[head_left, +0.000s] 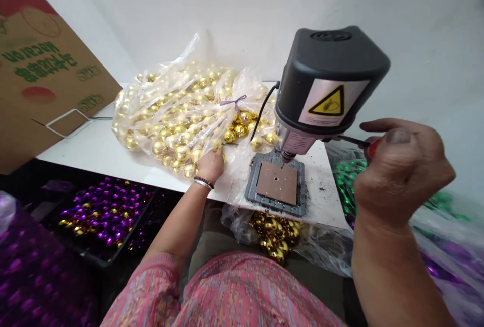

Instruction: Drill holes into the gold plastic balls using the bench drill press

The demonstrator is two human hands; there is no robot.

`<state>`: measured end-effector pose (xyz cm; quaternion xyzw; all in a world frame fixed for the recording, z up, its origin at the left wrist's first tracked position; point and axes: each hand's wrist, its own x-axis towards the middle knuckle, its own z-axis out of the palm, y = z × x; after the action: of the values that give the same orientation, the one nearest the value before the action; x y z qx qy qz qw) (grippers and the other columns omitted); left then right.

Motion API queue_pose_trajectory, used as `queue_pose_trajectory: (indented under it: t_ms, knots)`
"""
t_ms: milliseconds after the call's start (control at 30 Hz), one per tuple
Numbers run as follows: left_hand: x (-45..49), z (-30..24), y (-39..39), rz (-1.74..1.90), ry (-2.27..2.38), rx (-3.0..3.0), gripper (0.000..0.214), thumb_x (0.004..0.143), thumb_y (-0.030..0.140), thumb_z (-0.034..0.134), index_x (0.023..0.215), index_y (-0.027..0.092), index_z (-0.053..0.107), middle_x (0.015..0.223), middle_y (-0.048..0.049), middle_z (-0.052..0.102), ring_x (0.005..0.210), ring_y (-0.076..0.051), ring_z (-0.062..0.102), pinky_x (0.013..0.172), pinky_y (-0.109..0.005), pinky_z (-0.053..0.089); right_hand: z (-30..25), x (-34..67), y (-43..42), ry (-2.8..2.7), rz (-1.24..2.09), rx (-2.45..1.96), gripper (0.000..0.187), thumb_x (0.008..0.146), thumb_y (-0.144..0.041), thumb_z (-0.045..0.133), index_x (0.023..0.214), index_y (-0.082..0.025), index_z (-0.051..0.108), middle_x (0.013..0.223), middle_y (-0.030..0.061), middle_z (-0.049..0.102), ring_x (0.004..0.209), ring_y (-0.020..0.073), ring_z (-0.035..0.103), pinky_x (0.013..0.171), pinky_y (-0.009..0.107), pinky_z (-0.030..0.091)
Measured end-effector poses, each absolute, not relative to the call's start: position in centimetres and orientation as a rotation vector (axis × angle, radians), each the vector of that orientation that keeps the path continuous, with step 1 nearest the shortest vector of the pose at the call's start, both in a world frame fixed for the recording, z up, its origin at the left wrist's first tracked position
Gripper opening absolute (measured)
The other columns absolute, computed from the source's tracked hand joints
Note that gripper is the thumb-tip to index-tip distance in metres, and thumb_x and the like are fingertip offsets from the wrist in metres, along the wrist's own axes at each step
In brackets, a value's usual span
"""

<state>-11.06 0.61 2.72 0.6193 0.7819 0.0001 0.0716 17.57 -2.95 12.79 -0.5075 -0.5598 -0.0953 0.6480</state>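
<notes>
My left hand (pixel 212 166) reaches to the front edge of a clear plastic bag (pixel 185 110) full of shiny gold balls (pixel 177 128). Its fingers are curled, and what they hold is hidden, though a bit of gold shows beside them. My right hand (pixel 401 171) is closed round the red-knobbed feed lever (pixel 351 140) of a small black drill press (pixel 333 70), with the index finger sticking out. Under the drill bit (pixel 283 164), a brown square plate (pixel 278 182) with a hole in its middle rests on the grey base (pixel 253 191). No ball sits on the plate.
Dark shavings lie on the white table (pixel 321 186) around the base. A cardboard box (pixel 49 65) stands at the left. Below the table are a black tray of purple and gold balls (pixel 106 211) and a plastic bag of gold balls (pixel 276 236). Green ornaments (pixel 348 181) lie at the right.
</notes>
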Motion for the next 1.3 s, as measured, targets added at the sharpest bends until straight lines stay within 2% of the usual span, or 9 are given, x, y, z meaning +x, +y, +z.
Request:
queue_pose_trajectory:
  t_ms: [100, 200, 300, 467, 633, 767, 933, 1167, 1300]
  knots:
    - [-10.8, 2.8, 0.1, 0.238, 2.213, 1.88, 0.045, 0.084, 0.022, 0.06, 0.127, 0.014, 0.061, 0.112, -0.0206, 0.07, 0.104, -0.034, 0.067, 0.088, -0.044, 0.052, 12.5, 17.8, -2.8, -1.268, -0.2, -1.176, 0.04, 0.089, -0.036, 0.043, 0.083, -0.018, 0.077, 0.063, 0.0026, 0.062, 0.054, 0.0101, 0.054, 0.052, 0.029, 0.037]
    - [-10.3, 3.1, -0.8, 0.723, 1.804, 1.734, 0.055, 0.078, 0.031, 0.069, 0.13, 0.017, 0.057, 0.117, -0.0121, 0.069, 0.102, -0.024, 0.066, 0.089, -0.035, 0.053, 12.3, 17.7, -2.8, -1.25, -0.184, -1.164, 0.038, 0.088, -0.035, 0.045, 0.083, -0.017, 0.078, 0.062, 0.0023, 0.062, 0.053, 0.0094, 0.052, 0.05, 0.028, 0.035]
    - [-9.2, 3.5, -1.8, 0.97, 1.404, 1.482, 0.062, 0.075, 0.039, 0.072, 0.13, 0.017, 0.056, 0.116, -0.0082, 0.068, 0.098, -0.019, 0.065, 0.086, -0.031, 0.053, 12.3, 17.5, -2.9, -1.242, -0.194, -1.136, 0.039, 0.089, -0.035, 0.044, 0.084, -0.015, 0.078, 0.062, 0.0019, 0.062, 0.052, 0.0085, 0.051, 0.05, 0.027, 0.035]
    - [-7.1, 2.9, -2.5, 0.967, 1.125, 1.331, 0.062, 0.066, 0.04, 0.081, 0.119, 0.016, 0.06, 0.11, -0.0068, 0.066, 0.101, -0.02, 0.061, 0.092, -0.033, 0.049, 12.3, 17.6, -3.3, -1.294, -0.128, -1.134, 0.042, 0.095, -0.04, 0.041, 0.09, -0.017, 0.076, 0.072, 0.0008, 0.066, 0.059, 0.0078, 0.056, 0.058, 0.024, 0.042]
    - [-6.1, 1.4, -2.5, 0.842, 1.161, 1.391, 0.067, 0.06, 0.033, 0.085, 0.118, 0.018, 0.052, 0.102, -0.0024, 0.061, 0.087, -0.015, 0.059, 0.078, -0.028, 0.049, 12.1, 18.0, -3.4, -1.342, -0.103, -1.11, 0.041, 0.096, -0.041, 0.041, 0.09, -0.016, 0.073, 0.075, -0.0003, 0.066, 0.065, 0.0067, 0.059, 0.065, 0.022, 0.046]
    - [-5.9, 1.8, -2.7, 0.79, 1.275, 1.49, 0.07, 0.068, 0.035, 0.081, 0.129, 0.018, 0.052, 0.109, -0.0048, 0.063, 0.092, -0.017, 0.06, 0.083, -0.03, 0.049, 11.9, 18.0, -3.4, -1.359, -0.121, -1.097, 0.042, 0.097, -0.041, 0.04, 0.09, -0.015, 0.073, 0.072, -0.0006, 0.062, 0.064, 0.0063, 0.057, 0.064, 0.022, 0.045]
    - [-5.3, 1.8, -2.0, 0.85, 1.253, 1.448, 0.061, 0.072, 0.041, 0.079, 0.124, 0.016, 0.06, 0.111, -0.0063, 0.068, 0.101, -0.02, 0.061, 0.094, -0.034, 0.047, 12.7, 18.0, -3.0, -1.381, -0.131, -1.07, 0.038, 0.097, -0.037, 0.04, 0.085, -0.016, 0.07, 0.067, -0.002, 0.057, 0.061, 0.0061, 0.052, 0.062, 0.023, 0.042]
    - [-3.7, 1.2, -1.2, 0.842, 1.232, 1.204, 0.06, 0.067, 0.044, 0.081, 0.115, 0.016, 0.056, 0.091, -0.0026, 0.068, 0.077, -0.014, 0.061, 0.067, -0.025, 0.047, 16.7, 18.5, 0.1, -1.382, -0.125, -1.167, 0.039, 0.097, -0.034, 0.041, 0.066, -0.016, 0.059, 0.058, -0.0047, 0.045, 0.062, 0.0057, 0.047, 0.065, 0.025, 0.032]
    - [-2.8, 1.1, -0.8, 0.839, 1.293, 1.196, 0.062, 0.068, 0.047, 0.081, 0.116, 0.016, 0.056, 0.091, -0.0029, 0.068, 0.075, -0.013, 0.06, 0.066, -0.025, 0.047, 18.1, 18.4, 2.3, -1.356, -0.084, -1.253, 0.037, 0.096, -0.031, 0.043, 0.063, -0.018, 0.05, 0.062, -0.0044, 0.047, 0.065, 0.0072, 0.044, 0.071, 0.029, 0.032]
